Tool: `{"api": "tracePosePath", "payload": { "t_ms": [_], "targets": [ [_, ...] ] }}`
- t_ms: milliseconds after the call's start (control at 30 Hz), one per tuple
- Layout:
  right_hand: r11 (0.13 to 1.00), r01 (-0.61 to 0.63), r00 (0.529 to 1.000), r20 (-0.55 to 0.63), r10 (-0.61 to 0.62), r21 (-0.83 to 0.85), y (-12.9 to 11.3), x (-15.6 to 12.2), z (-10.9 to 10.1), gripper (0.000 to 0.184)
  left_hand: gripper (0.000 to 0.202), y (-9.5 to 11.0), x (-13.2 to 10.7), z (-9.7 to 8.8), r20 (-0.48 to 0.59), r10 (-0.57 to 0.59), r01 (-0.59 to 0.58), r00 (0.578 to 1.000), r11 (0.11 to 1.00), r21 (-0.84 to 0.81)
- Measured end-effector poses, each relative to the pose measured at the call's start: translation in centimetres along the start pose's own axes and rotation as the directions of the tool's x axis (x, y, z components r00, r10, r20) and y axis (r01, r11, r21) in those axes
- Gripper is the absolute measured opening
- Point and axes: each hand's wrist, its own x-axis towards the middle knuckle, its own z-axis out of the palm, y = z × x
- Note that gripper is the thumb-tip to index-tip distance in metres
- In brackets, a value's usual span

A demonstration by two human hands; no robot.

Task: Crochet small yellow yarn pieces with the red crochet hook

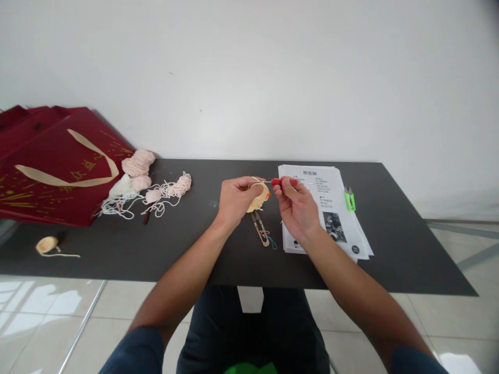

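A small pale-yellow crochet piece point(256, 202) with an orange patch is pinched in my left hand point(234, 201), above the dark table. My right hand point(298, 208) grips the red handle of a crochet hook point(277, 182). The hook's thin metal shaft reaches left to the yarn at my left fingertips. Whether its tip is inside a stitch is too small to tell. Just below the crochet piece, metal thread snips point(260, 229) lie on the table beside a small teal loop. Printed sheets point(312, 208) lie under and behind my right hand.
A dark red gift bag point(58, 171) leans at the left, with pink and white yarn point(138, 163) beside it. Green-handled snips point(350, 199) rest at the papers' right edge. A small cream crochet piece point(47, 244) with a yarn tail sits far left on the table point(175, 244).
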Motion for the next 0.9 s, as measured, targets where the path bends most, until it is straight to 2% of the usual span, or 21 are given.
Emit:
{"api": "tracePosePath", "payload": {
  "t_ms": [167, 267, 400, 433, 500, 567, 600, 633, 833, 900],
  "targets": [
    [0.994, 0.09, 0.996, -0.016, -0.091, -0.064, -0.6, -0.1, 0.4, 0.021, 0.022, 0.8, -0.3, 0.1, 0.093, 0.005, -0.003, 0.996, 1.0, -0.02],
    [0.99, 0.097, 0.995, 0.009, -0.096, -0.102, -1.2, -0.4, 0.8, 0.021, 0.03, 1.3, -0.6, 0.3, 0.044, 0.018, -0.018, 0.999, 1.0, -0.012],
    [0.989, 0.095, 0.985, 0.156, -0.076, -0.117, -1.8, -1.4, 0.5, 0.02, 0.03, 2.4, -1.1, 0.5, -0.012, -0.014, 0.012, 1.0, 0.99, -0.139],
    [0.986, 0.083, 0.975, 0.216, -0.05, -0.146, -1.9, -1.6, 0.2, 0.022, 0.03, 2.8, -1.3, 0.5, -0.02, -0.023, 0.019, 1.0, 0.985, -0.172],
    [0.968, 0.071, 0.967, 0.254, -0.008, -0.24, -1.7, -1.8, -0.6, 0.03, 0.03, 3.9, -1.6, 0.6, -0.015, -0.028, 0.024, 0.999, 0.975, -0.219],
    [0.883, 0.143, 0.971, 0.236, -0.038, -0.447, -1.2, -1.6, -1.3, 0.029, 0.028, 5.0, -2.0, 0.6, -0.002, -0.02, 0.019, 1.0, 0.968, -0.251],
    [0.797, 0.206, 0.967, 0.246, -0.074, -0.568, -0.9, -1.5, -1.6, 0.027, 0.027, 5.6, -2.2, 0.7, 0.0, -0.019, 0.019, 1.0, 0.964, -0.264],
    [0.756, 0.232, 0.963, 0.254, -0.09, -0.612, -0.5, -1.4, -1.7, 0.027, 0.026, 6.1, -2.5, 0.8, 0.0, -0.021, 0.02, 1.0, 0.961, -0.275],
    [0.565, 0.384, 0.902, 0.427, -0.062, -0.731, 1.4, -1.9, -0.1, 0.035, 0.02, 7.9, -3.9, 0.9, 0.041, -0.024, 0.036, 0.999, 0.947, -0.32],
    [0.499, 0.425, 0.878, 0.479, -0.023, -0.755, 1.5, -2.0, 0.3, 0.023, 0.019, 8.2, -4.3, 0.7, 0.037, -0.009, 0.021, 0.999, 0.942, -0.334]
  ]
}}
